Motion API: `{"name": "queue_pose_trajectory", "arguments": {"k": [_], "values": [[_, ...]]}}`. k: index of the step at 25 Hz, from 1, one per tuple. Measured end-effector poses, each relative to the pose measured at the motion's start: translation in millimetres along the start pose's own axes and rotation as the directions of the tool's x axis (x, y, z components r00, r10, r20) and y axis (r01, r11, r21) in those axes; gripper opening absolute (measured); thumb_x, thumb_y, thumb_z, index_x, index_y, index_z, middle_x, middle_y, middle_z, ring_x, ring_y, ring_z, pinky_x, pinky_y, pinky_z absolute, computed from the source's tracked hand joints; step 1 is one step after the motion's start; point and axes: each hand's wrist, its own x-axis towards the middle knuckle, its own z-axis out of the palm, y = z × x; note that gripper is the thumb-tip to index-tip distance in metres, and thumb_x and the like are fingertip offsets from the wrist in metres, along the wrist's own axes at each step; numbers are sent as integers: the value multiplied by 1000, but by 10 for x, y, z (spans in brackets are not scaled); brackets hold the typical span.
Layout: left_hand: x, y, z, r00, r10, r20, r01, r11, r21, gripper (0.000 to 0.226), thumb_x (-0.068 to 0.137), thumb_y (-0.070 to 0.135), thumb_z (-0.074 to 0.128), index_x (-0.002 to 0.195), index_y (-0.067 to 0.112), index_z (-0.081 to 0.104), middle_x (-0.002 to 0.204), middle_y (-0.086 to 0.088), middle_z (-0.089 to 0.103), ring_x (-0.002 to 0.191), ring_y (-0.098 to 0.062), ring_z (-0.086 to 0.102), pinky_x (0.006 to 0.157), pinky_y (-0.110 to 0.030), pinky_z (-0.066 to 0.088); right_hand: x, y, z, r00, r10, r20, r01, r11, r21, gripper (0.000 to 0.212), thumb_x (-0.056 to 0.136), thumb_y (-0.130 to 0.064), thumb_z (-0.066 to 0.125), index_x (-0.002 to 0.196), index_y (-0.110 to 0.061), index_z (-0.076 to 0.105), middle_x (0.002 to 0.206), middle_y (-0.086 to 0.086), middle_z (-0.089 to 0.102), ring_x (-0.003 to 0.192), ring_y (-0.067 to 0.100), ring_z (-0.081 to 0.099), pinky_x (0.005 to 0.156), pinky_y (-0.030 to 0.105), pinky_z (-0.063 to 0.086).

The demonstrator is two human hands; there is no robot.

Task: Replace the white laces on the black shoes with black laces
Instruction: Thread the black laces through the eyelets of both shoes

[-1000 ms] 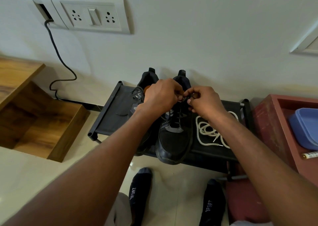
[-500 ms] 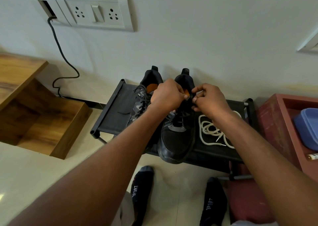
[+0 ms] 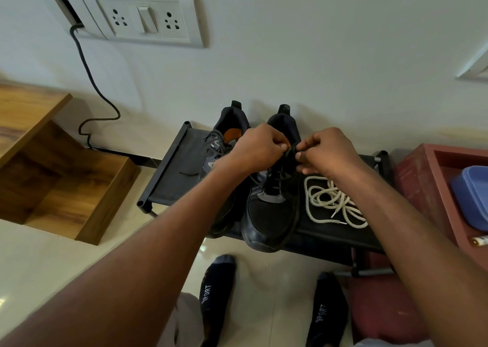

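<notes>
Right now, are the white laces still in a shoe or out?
Out. The white laces lie in a loose tangle on the black rack, right of the right shoe, which carries black lacing.

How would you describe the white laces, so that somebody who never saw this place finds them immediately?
Look at the low black rack standing against the wall, where two black shoes sit. The white laces lie on its fabric shelf as a loose tangled pile, just right of the right shoe and below the right hand. They are the only pale cord there; the laces in the shoes are dark.
</notes>
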Motion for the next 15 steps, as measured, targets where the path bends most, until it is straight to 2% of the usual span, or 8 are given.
{"name": "queue_pose_trajectory", "arguments": {"k": [3, 7, 9, 11, 12, 14, 15], "values": [[-6, -10, -19, 1000, 14, 23, -14, 1000, 4, 23, 104, 19, 58, 114, 21, 78, 64, 18, 55, 57, -3, 51, 55, -20, 39, -5, -7, -9, 1000, 27, 8, -27, 1000, -15, 10, 94, -5, 72, 86, -11, 74, 84, 11, 77, 71, 28, 79, 80, 48, 66], [-33, -7, -64, 998, 29, 49, -30, 999, 27, 24, 105, 23, 58, 118, 26, 78, 64, 19, 56, 55, 0, 51, 54, -14, 37, -27, -30, -33, 999, 23, 47, -22, 1000, -22, 5, 90, -11, 79, 86, -12, 76, 83, 9, 78, 70, 26, 79, 81, 49, 66], [-43, -15, -74, 997, 40, 59, -44, 997, 59, 23, 105, 26, 58, 116, 30, 78, 64, 19, 58, 55, 1, 52, 56, -15, 38, -44, -38, -35, 1000, -5, 21, 6, 999, -42, 8, 92, -18, 79, 85, -17, 76, 80, 6, 78, 68, 23, 78, 77, 48, 66], [-43, -52, -70, 999, 27, 34, -31, 994, 106, 19, 104, 35, 60, 107, 33, 79, 66, 15, 61, 60, -3, 56, 60, -22, 42, -47, -25, -21, 999, -43, -28, 41, 995, -95, 12, 92, -22, 78, 80, -24, 76, 76, 3, 77, 66, 20, 77, 73, 48, 67], [-43, -73, -67, 1000, 13, 2, -14, 992, 127, 21, 103, 41, 60, 96, 33, 79, 65, 11, 61, 61, -7, 57, 59, -26, 43, -46, -18, -13, 997, -61, -43, 56, 991, -121, 14, 91, -24, 78, 78, -27, 75, 76, 1, 77, 68, 18, 77, 73, 48, 66], [-43, -101, -47, 999, -6, -52, 14, 987, 159, 33, 102, 49, 59, 80, 29, 73, 62, 5, 59, 59, -14, 57, 55, -29, 41, -47, -11, -12, 995, -83, -63, 73, 985, -155, 17, 89, -27, 80, 73, -30, 75, 80, -3, 76, 77, 19, 76, 76, 49, 65], [-44, -105, -36, 998, -6, -61, 16, 986, 168, 36, 102, 50, 59, 79, 26, 73, 61, 4, 58, 57, -16, 56, 54, -30, 41, -45, -10, -19, 994, -81, -76, 68, 985, -156, 16, 87, -28, 81, 73, -31, 76, 81, -3, 76, 81, 20, 75, 78, 49, 65]]}}
